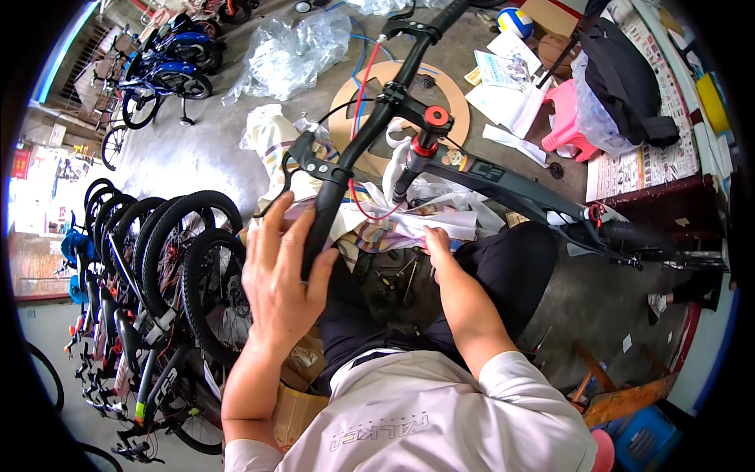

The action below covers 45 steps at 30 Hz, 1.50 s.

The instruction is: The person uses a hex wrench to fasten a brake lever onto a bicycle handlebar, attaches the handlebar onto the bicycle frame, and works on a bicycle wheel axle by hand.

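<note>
1. The bicycle handlebar (370, 145) slants across the middle of the view, in front of the person, its near end close to the left hand (277, 275); the dark bike frame (503, 187) stretches away to the right, above the legs
2. The left hand is mostly open, fingers spread and thumb apart, laid against the black rubber grip (321, 228); it looks like a light touch rather than a clench
3. The right hand (436, 241) is low, near the white wrapping (464, 224); its fingers are partly hidden, so whether it has hold of anything I cannot tell
4. The bar is probably stiff and fairly light by itself, but any weight from the frame would make it swing; whether it is clamped to the steering column, I cannot tell
5. The rubber grip should be the surest hold, tacky and hard to damage; bare bar beside the clamps likely feels smoother and more slippery
6. The brake lever (287, 169) and the thin red cable (370, 75) are poor handles: the lever would pivot, and the cable could kink or snag
7. The wrapping looks soft and loose, apt to slide under a palm
</note>
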Available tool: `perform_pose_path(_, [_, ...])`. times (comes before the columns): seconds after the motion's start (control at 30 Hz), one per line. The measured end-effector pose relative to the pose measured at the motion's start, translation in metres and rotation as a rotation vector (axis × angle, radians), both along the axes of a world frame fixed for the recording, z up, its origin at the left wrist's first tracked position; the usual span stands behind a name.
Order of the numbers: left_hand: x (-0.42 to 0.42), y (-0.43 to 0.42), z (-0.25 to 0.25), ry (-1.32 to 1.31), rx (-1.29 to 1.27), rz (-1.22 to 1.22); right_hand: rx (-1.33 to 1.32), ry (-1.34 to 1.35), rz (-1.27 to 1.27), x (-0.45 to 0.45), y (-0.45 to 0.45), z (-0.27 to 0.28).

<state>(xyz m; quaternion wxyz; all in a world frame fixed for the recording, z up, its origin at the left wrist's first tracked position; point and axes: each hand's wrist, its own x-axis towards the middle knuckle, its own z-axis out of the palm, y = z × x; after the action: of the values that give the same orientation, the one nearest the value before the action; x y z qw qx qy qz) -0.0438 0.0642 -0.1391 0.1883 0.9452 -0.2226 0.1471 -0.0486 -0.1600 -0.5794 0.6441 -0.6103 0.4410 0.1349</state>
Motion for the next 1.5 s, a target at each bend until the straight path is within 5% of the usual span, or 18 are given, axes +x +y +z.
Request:
perform_pose_path(0.07, [0.010, -0.007, 0.015, -0.058, 0.066, -0.028, -0.056, -0.035, 0.040, -0.001, 0.007, -0.029])
perform_pose_path(0.27, [0.082, -0.058, 0.036, -0.104, 0.251, -0.240, 0.173, -0.153, 0.141, 0.034, 0.017, 0.001])
perform_pose_path(0.43, [0.144, -0.088, 0.000, -0.099, 0.415, -0.439, 0.398, -0.146, -0.036, 0.057, 0.034, -0.005])
perform_pose_path(0.6, [0.149, -0.096, -0.005, 0.140, 0.341, -0.368, 0.448, -0.171, -0.280, 0.063, 0.055, -0.022])
perform_pose_path(0.8, [0.151, -0.097, -0.009, 0.012, 0.422, -0.444, 0.378, -0.313, -0.598, 0.069, 0.091, -0.030])
perform_pose_path(0.93, [0.151, -0.102, -0.006, 0.033, 0.421, -0.448, 0.589, -0.343, -0.765, 0.071, 0.096, -0.037])
perform_pose_path(1.03, [0.152, -0.102, -0.009, 0.027, 0.396, -0.448, 0.483, -0.356, -0.755, 0.072, 0.093, -0.043])
perform_pose_path(1.5, [0.154, -0.103, -0.015, -0.007, 0.308, -0.550, 0.816, -0.240, -0.667, 0.061, 0.082, -0.056])
